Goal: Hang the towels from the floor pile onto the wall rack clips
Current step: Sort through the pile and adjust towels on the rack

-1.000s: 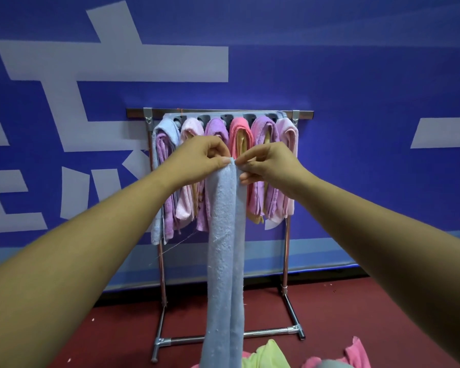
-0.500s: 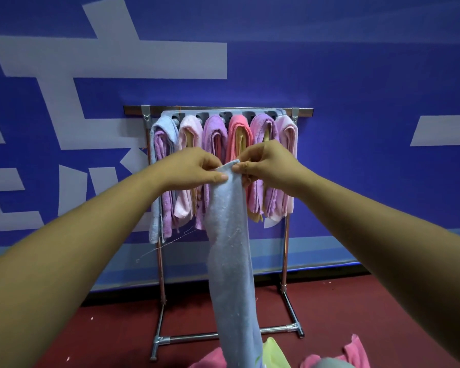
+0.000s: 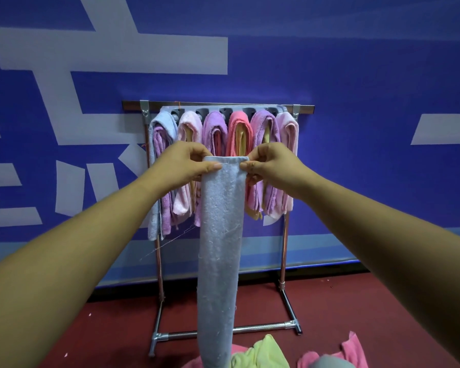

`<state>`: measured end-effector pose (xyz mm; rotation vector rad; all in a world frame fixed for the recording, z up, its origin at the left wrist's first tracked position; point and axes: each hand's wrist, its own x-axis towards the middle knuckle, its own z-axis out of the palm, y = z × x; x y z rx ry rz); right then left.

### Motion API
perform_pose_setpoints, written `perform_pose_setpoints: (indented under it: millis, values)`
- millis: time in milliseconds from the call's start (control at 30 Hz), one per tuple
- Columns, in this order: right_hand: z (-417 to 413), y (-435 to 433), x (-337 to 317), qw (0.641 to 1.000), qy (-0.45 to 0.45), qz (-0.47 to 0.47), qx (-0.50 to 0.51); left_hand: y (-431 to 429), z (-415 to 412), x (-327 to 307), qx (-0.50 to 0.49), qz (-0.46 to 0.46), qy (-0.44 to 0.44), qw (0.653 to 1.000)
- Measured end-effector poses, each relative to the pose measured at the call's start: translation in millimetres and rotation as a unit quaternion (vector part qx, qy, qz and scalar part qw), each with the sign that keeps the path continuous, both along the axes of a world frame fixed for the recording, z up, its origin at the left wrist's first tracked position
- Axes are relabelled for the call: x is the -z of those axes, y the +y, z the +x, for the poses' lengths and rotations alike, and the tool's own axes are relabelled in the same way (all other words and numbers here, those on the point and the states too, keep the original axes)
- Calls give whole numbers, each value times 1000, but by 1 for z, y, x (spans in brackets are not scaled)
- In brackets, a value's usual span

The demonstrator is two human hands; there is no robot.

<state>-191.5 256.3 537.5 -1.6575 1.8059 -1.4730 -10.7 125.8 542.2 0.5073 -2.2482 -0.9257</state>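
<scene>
A long light-blue towel hangs straight down in front of me, folded lengthwise. My left hand pinches its top left corner and my right hand pinches its top right corner, holding the top edge level. Behind it stands the metal rack with a grey clip strip along its top bar. Several towels in blue, pink, purple and coral hang from the clips. The floor pile, with yellow-green and pink towels, lies at the bottom edge.
The rack's legs and base bar rest on a dark red floor against a blue wall with pale lettering. A pink towel lies on the floor at the lower right.
My hands have drawn apart, spreading the blue towel's top edge from a bunched pinch into a flat, level edge. The hanging towel now falls straighter.
</scene>
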Motion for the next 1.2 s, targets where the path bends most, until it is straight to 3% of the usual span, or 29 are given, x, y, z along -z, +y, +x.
perform_pose_setpoints:
  millis: [133, 333, 500, 567, 733, 1000, 1200]
  values:
    - [-3, -4, -2, 999, 34, 8, 29, -1, -4, 4, -4, 53, 69, 996]
    - [-8, -10, -12, 999, 3, 35, -24, 2, -12, 5, 5, 29, 71, 997]
    - [-4, -10, -18, 971, 203, 126, -30, 2, -15, 10, 30, 22, 53, 998]
    - [-3, -12, -21, 965, 225, 135, -19, 0, -15, 14, 33, 30, 51, 998]
    - [2, -17, -30, 981, 161, 108, -17, -6, -12, 31, 71, 129, 75, 986]
    - [4, -32, -44, 994, 74, 2, 86, -18, -21, 169, 54, 224, -89, 969]
    - [-17, -34, -47, 976, 99, -29, 191, -21, -21, 229, 41, 289, -82, 953]
